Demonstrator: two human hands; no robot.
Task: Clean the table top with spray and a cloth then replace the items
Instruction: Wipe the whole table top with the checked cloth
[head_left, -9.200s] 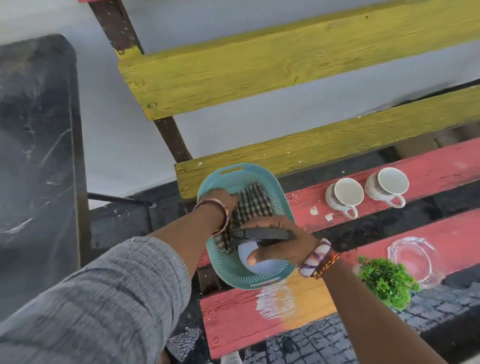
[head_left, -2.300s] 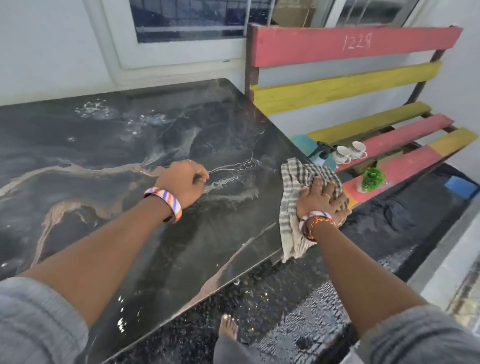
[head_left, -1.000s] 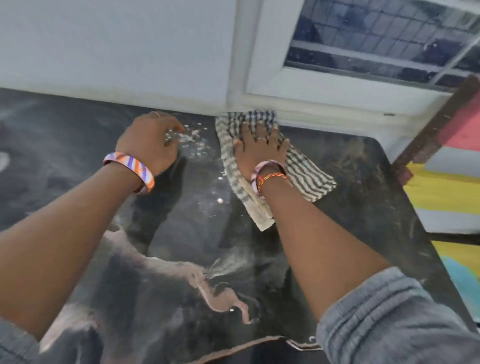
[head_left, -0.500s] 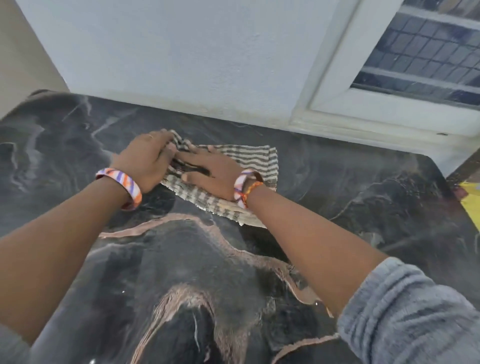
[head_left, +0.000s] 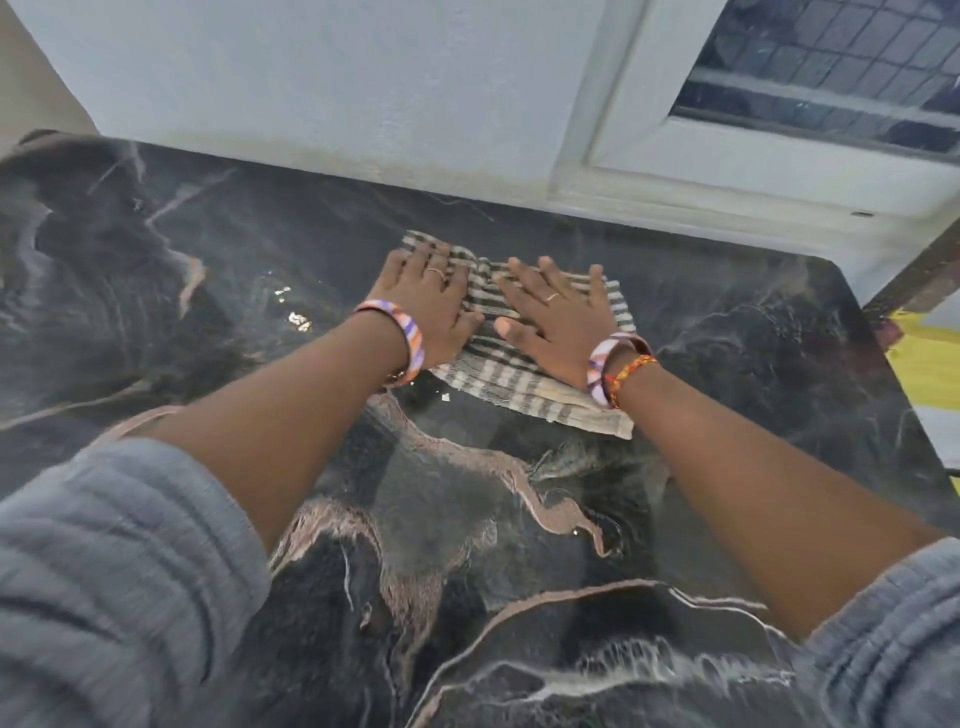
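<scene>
Dark marbled table (head_left: 467, 519) below a white wall, wet glints at 9 o'clock. Left hand (head_left: 423, 306) and right hand (head_left: 558, 317), each grip spread flat, press the striped cloth (head_left: 519, 384) at 12 o'clock. Step: wiping; next, probably sweep the unwiped areas.

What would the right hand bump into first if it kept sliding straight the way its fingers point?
Probably the white wall behind the table. The right hand lies flat on the striped cloth, fingers pointing toward the back; beyond them only bare black marble tabletop shows.
</scene>
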